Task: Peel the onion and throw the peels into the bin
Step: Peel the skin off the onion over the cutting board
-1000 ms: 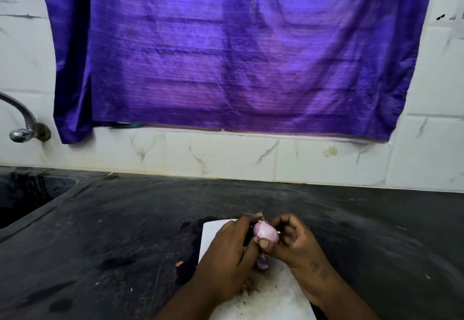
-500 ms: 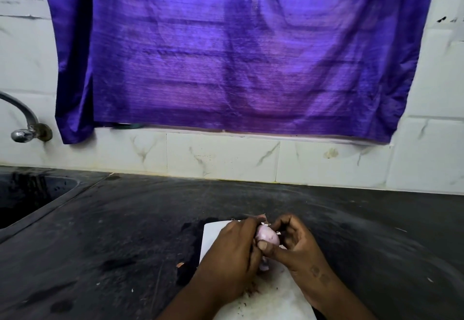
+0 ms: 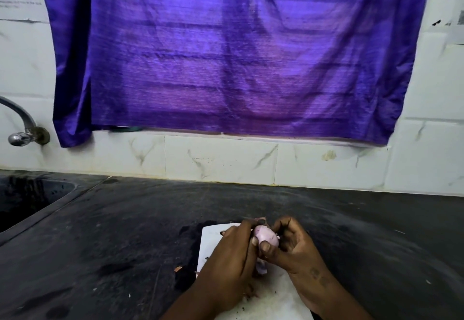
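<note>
Small, light onion [image 3: 265, 237] was held just above white board [image 3: 213, 238] on worktop [image 3: 125, 231]. Hands together: left hand [image 3: 233, 252], right hand [image 3: 293, 244] both clamped on it. Bared flesh looked slick, dry skin likely brittle; best pinched at loose edge.

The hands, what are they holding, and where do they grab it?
Both hold a small pink onion: the left hand grips its left side, the right hand pinches its right side, thumb in front.

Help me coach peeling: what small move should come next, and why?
Probably tug away the peel scrap at the far end of the onion: left hand and right hand both grip it over the board, and its facing side looks bare.
</note>
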{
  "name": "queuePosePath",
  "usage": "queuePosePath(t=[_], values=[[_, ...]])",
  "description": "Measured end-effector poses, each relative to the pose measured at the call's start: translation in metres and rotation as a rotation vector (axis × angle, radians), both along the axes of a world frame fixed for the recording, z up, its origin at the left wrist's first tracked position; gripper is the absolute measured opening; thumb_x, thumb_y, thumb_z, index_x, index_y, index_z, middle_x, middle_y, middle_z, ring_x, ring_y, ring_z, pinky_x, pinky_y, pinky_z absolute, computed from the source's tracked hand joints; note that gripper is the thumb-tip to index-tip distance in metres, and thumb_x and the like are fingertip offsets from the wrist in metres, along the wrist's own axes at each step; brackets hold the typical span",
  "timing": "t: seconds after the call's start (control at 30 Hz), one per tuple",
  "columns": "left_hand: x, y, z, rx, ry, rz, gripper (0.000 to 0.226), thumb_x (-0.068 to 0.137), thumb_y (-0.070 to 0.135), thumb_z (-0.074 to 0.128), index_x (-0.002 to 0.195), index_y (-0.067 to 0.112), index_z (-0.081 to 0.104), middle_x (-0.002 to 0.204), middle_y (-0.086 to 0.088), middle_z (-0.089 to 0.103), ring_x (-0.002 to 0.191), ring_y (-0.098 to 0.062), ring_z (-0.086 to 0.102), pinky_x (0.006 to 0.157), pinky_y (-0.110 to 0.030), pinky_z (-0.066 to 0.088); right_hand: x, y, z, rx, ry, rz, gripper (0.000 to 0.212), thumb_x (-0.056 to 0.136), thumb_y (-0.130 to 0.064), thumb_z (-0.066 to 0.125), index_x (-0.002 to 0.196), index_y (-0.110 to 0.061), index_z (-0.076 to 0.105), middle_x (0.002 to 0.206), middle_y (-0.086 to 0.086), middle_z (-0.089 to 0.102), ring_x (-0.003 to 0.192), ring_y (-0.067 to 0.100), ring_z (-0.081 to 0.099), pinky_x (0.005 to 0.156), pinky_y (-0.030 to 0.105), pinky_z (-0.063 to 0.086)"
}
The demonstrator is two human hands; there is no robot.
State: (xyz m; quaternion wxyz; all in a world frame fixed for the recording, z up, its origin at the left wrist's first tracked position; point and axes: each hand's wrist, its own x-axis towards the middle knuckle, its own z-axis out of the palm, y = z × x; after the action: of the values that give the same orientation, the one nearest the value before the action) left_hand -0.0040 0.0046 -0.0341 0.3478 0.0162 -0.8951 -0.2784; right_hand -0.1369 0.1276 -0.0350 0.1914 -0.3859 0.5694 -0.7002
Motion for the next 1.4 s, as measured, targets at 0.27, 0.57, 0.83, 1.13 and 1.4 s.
queuePosePath(t=[0.27,0.57,0.83,1.13,1.4], values=[[0.001,-0.003,0.005,-0.143,0.013,0.045,0.027,0.111,0.033,0.036,0.127,0.022,0.054,0.103,0.016,0.070,0.102,-0.011,0.062,0.095,-0.035,0.049,0.000,0.000,0.000,0.001,0.027,-0.020,0.064,0.045,-0.050,0.102,0.088,-0.022,0.064,0.103,0.030,0.067,0.088,0.031,0.067,0.079,0.053,0.054],[-0.001,0.003,0.011,-0.078,-0.142,0.055,0.048,0.100,0.040,0.038,0.147,0.031,0.040,0.112,0.009,0.070,0.107,-0.014,0.063,0.091,-0.037,0.056,0.000,0.001,0.003,-0.023,0.016,-0.034,0.066,0.038,-0.047,0.104,0.086,-0.021,0.066,0.105,0.032,0.067,0.087,0.029,0.070,0.082,0.056,0.056],[0.011,0.018,0.029,-0.141,-0.181,0.114,0.075,0.088,0.052,0.023,0.160,0.028,0.023,0.137,0.003,0.057,0.127,-0.014,0.046,0.101,-0.024,0.038,0.004,0.005,0.015,-0.037,-0.026,-0.042,0.088,0.031,-0.050,0.104,0.096,-0.007,0.063,0.099,0.027,0.073,0.089,0.034,0.074,0.083,0.061,0.059],[0.014,0.005,0.025,0.068,-0.112,0.216,0.064,0.076,0.044,0.036,0.140,0.036,0.041,0.105,0.004,0.065,0.103,-0.013,0.058,0.087,-0.032,0.049,0.010,0.011,0.020,-0.052,-0.239,0.145,0.068,0.046,-0.022,0.099,0.099,-0.006,0.062,0.099,0.025,0.074,0.081,0.035,0.073,0.068,0.044,0.065],[0.006,-0.018,0.008,-0.078,-0.188,0.416,0.024,0.093,0.019,0.051,0.115,0.028,0.057,0.104,0.004,0.065,0.100,-0.020,0.059,0.081,-0.039,0.049,0.014,0.018,0.027,-0.099,-0.367,0.180,0.029,0.076,-0.008,0.075,0.102,-0.004,0.062,0.093,0.019,0.077,0.073,0.029,0.075,0.058,0.035,0.064]])
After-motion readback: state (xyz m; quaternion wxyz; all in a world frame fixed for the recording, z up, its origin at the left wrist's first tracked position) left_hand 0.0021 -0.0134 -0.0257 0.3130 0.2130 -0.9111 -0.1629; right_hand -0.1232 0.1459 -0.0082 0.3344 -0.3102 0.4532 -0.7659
